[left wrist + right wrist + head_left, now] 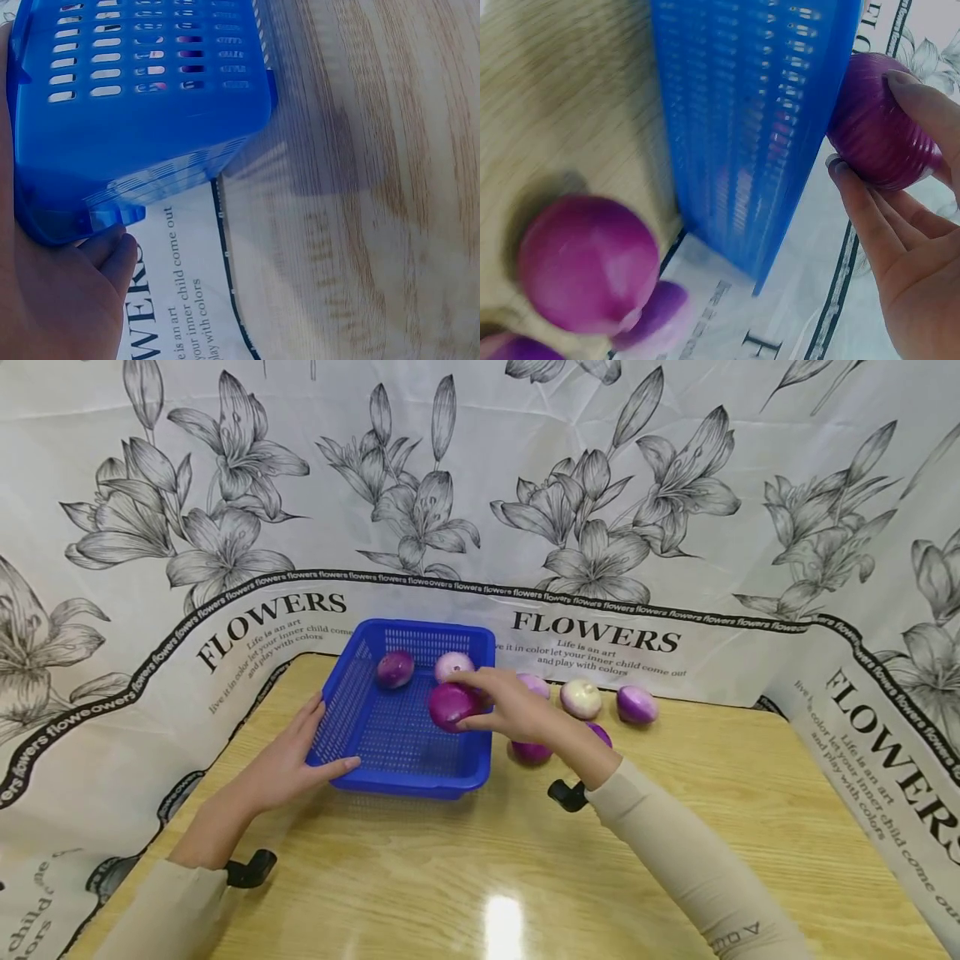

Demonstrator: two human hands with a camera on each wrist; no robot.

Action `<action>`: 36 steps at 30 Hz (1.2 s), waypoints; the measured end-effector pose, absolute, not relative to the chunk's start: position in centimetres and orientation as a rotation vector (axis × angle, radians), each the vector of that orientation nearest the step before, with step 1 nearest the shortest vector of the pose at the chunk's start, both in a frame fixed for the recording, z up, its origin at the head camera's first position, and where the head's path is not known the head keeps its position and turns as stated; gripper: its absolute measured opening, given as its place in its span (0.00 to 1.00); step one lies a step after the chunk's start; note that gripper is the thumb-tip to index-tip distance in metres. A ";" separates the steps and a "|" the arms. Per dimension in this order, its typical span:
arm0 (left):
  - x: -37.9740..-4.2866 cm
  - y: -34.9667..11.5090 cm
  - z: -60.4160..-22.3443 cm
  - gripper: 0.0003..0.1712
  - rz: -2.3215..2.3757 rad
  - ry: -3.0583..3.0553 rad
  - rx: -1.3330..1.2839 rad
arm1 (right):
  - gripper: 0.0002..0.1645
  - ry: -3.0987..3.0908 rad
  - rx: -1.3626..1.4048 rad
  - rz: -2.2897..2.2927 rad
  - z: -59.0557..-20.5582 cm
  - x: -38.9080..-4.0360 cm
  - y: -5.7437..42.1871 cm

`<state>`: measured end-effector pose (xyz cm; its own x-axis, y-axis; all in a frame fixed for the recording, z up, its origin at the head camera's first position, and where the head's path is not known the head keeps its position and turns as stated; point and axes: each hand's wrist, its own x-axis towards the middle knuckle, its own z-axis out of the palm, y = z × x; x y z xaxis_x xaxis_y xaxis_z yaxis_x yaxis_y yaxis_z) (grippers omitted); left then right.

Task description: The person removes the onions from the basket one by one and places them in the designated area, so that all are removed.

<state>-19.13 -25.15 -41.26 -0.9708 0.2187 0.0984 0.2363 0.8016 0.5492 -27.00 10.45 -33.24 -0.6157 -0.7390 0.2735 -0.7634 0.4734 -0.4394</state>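
Onion inside right grip

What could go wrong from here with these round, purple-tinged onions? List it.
The smooth, round purple onion could slip from the right hand and knock the pale, round onion in the blue perforated plastic basket. The right hand might also brush another round purple onion on the wooden table, rolling it.
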 end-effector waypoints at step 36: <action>-18.9 -25.0 -40.8 0.68 -0.877 -2.968 -0.378 | 0.39 -2.761 0.869 1.002 -35.2 -24.1 27.4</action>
<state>-18.91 -25.03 -40.85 -0.9703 0.2240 0.0908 0.2374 0.8125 0.5324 -24.05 27.43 -35.16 -0.8363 -0.4849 0.2560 -0.5362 0.6257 -0.5666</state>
